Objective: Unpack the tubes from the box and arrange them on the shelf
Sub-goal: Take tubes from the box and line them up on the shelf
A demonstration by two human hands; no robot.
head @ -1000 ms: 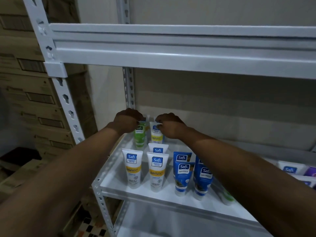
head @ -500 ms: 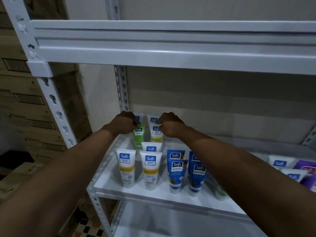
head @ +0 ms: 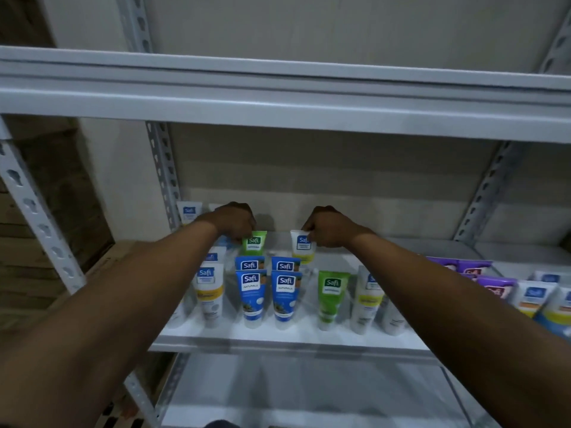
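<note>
Both my arms reach deep into the white shelf (head: 293,338). My left hand (head: 234,220) grips the top of a green tube (head: 254,244) standing at the back. My right hand (head: 329,228) grips the top of a white tube with a yellow band (head: 302,247), a little to the right of the green one. In front stand two pairs of blue tubes (head: 255,295), a white and yellow tube (head: 210,291), another green tube (head: 330,293) and more white tubes (head: 366,301). The box is not in view.
Purple tubes (head: 469,268) and white tubes with orange or yellow bands (head: 534,296) fill the shelf's right side. The upper shelf beam (head: 278,100) hangs low over my arms. Perforated uprights (head: 34,208) frame the bay. Stacked cartons (head: 18,273) stand at the left. A lower shelf (head: 302,393) lies beneath.
My view has swung to the right, so more of the shelf's right side shows. Both hands have carried the green tube and the white tube rightward along the back, and they are now farther apart.
</note>
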